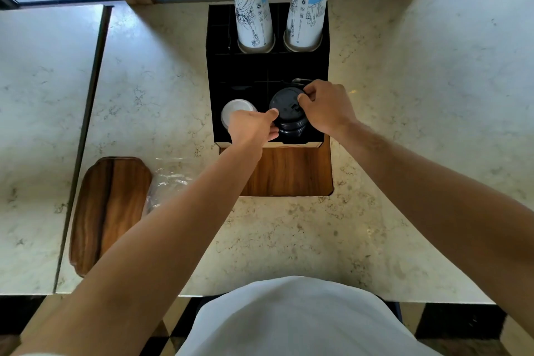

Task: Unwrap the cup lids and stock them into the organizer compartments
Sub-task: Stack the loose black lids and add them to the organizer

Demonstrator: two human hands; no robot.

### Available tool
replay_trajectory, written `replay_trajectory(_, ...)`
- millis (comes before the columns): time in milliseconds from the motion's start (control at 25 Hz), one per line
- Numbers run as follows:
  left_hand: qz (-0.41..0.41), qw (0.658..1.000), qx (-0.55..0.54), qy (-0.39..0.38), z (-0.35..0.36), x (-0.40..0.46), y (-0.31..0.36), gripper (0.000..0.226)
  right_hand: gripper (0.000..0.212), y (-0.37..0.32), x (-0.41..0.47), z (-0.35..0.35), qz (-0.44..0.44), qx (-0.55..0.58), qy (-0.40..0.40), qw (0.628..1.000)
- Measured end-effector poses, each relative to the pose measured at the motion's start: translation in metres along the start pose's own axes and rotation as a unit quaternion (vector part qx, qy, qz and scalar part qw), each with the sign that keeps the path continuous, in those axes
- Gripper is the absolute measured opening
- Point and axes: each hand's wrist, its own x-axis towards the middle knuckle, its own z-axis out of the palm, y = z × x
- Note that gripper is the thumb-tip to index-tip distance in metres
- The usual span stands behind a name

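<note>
A stack of black cup lids (286, 107) sits in the front right compartment of the black organizer (219, 66). My left hand (251, 127) grips the stack's left side, thumb on the top lid's rim. On the right, my right hand (325, 107) pinches the top lid's edge. White lids (235, 108) fill the front left compartment, partly hidden behind my left hand. Clear plastic wrap (170, 182) lies crumpled on the counter to the left.
Two stacks of upside-down paper cups (254, 14) (307, 9) stand in the organizer's back row. A wooden panel (291, 173) is set into the marble counter (404, 124) before the organizer. A wooden tray (109, 211) lies at the left.
</note>
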Motion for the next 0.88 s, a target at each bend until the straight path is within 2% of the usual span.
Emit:
replay_trajectory(320, -0.022, 0.999, 0.038, 0.004, 0.005, 0.007, 0.000, 0.021, 0.027, 0.001, 0.002, 0.005, -0.011, -0.003, -0.018, 1.000)
replay_trajectory(720, -0.018, 0.998, 0.059, 0.010, 0.012, 0.011, -0.008, 0.016, 0.030, 0.002, 0.002, 0.008, -0.017, -0.067, -0.071, 0.995)
replay_trajectory(880, 0.016, 0.994, 0.105, 0.028, 0.013, 0.010, -0.010, 0.015, 0.028, -0.001, 0.001, 0.010, -0.012, -0.096, -0.086, 0.992)
